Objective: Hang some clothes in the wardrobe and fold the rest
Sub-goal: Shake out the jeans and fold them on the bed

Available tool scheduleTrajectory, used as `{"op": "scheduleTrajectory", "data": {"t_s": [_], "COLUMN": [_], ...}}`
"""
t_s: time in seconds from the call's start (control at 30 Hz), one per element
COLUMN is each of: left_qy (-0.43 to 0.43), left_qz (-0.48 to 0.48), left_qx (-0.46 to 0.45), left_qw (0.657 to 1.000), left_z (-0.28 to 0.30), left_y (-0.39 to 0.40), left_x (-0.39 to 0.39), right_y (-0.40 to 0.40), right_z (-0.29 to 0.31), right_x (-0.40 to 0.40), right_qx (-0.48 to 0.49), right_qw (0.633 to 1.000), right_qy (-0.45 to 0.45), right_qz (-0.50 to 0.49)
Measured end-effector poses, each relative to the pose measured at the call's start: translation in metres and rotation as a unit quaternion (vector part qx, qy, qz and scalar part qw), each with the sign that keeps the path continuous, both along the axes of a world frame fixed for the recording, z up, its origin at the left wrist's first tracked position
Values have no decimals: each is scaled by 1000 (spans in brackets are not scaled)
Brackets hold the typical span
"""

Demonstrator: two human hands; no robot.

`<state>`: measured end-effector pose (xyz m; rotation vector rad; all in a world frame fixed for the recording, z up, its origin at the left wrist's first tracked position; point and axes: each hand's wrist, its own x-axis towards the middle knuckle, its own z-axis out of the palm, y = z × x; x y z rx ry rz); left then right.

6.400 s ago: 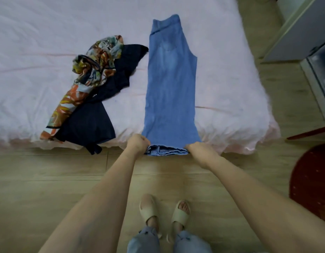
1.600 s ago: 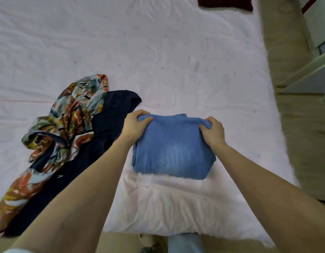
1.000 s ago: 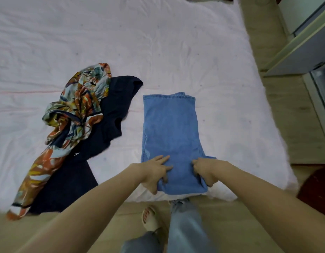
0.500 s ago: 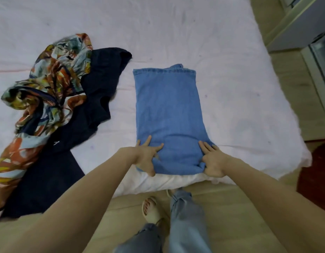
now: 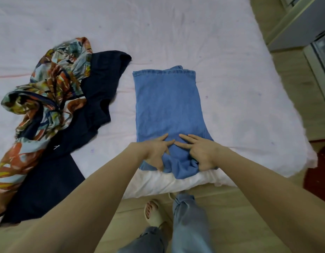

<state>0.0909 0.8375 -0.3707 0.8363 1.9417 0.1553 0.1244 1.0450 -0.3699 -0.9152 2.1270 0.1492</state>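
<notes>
Half a second ago my hands sat at the two near corners of the blue denim; now both have slid inward along its near edge until the forefingers almost meet at the middle. My left hand has forefinger and middle finger stretched flat on the cloth while the thumb and lower fingers bunch the hem under them; my right hand does the same, fingers out on top, the rest gathering fabric. So each hand half presses, half pinches the denim. The garment lies folded lengthwise near the bed's foot edge, at about 12 o'clock from my hands, its near end crumpled up. I judge I'm gathering it for another fold. The patterned garment and the dark garment at 10 o'clock wait unfolded.
</notes>
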Motion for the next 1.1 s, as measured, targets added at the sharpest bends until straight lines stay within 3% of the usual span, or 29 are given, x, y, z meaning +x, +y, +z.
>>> {"op": "scheduleTrajectory", "data": {"t_s": [0.13, 0.23, 0.4, 0.57, 0.9, 0.97, 1.1], "left_qy": [-60, -70, -37, 71, 262, 272, 256], "left_qz": [147, 279, 426, 610, 663, 657, 639], "left_qx": [-44, 3, 57, 129, 141, 129, 41], "left_qw": [986, 958, 902, 779, 687, 691, 724], "left_z": [-16, 2, 44, 75, 24, 9, -20], "left_y": [-21, -33, -42, -35, -8, -1, 1], "left_x": [-1, 1, -17, -61, -181, -201, -217], "right_y": [25, 36, 38, 35, 7, 14, 11], "right_z": [-10, 7, 57, 89, 6, -14, -39], "right_x": [-11, -11, -38, -96, -227, -244, -257], "right_qx": [63, 67, -13, -164, -284, -287, -210], "right_qw": [982, 937, 904, 821, 701, 702, 770], "right_qy": [-60, -109, -46, 72, 102, 92, 126], "right_qz": [-167, -327, -426, -543, -646, -645, -589]}}
